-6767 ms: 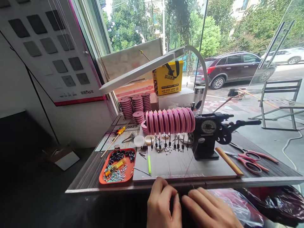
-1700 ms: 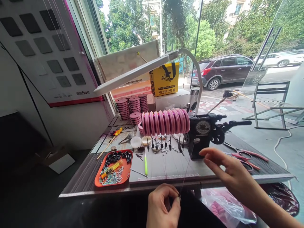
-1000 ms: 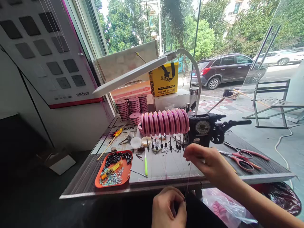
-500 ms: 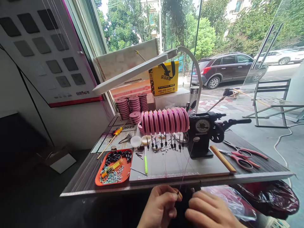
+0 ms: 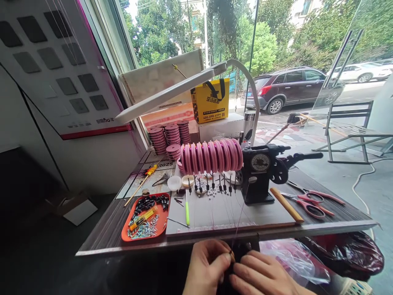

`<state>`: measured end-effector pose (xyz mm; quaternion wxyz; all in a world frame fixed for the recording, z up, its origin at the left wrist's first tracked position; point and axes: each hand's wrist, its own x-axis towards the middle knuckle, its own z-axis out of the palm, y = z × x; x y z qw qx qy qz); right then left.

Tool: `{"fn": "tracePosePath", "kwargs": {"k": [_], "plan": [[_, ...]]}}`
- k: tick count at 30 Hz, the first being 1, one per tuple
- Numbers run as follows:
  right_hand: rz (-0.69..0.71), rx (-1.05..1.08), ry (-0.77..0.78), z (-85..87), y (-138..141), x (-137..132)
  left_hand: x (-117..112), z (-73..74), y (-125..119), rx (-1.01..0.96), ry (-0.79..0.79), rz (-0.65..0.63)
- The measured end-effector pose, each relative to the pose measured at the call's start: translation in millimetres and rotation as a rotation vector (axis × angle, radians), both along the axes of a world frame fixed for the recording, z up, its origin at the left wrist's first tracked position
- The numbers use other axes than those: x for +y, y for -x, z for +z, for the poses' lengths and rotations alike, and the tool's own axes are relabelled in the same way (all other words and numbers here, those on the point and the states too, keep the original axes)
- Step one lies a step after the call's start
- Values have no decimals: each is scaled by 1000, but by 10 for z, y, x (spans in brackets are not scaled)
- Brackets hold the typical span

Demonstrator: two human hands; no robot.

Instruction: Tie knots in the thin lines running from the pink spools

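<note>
Both hands work just below the near table edge. My left hand pinches a small dark piece at the end of a thin line that runs up over the grey mat. My right hand meets it, fingertips closed against the same piece. Behind stands a black winding machine with a row of pink spools on its shaft. Small black weights hang under the spools.
An orange tray of small parts sits at the left, red scissors and a wooden stick at the right. Stacked pink spools, a yellow bag and a white lamp arm stand behind. Plastic bags hang under the table.
My right hand reached out over the mat towards the machine, then came back down to the left hand. Both hands now pinch together at the line's end.
</note>
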<state>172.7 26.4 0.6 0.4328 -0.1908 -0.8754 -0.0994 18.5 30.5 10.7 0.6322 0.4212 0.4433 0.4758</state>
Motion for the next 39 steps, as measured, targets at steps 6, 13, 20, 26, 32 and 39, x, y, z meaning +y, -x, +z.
{"fn": "tracePosePath", "kwargs": {"k": [6,13,20,26,32,39], "plan": [[117,87,374,275,52,72,-80,20,24,609,-589,134],[179,301,1409,652,55,377,-56,-70,42,538,-496,221],[196,201,1548,701,196,560,-96,-19,14,703,-684,355],[194,71,1588,699,262,691,-107,-149,30,865,-1042,395],[85,24,1320,936,206,529,-58,-74,65,857,-1061,291],[151,-140,727,738,116,298,-59,29,39,744,-934,244]]}}
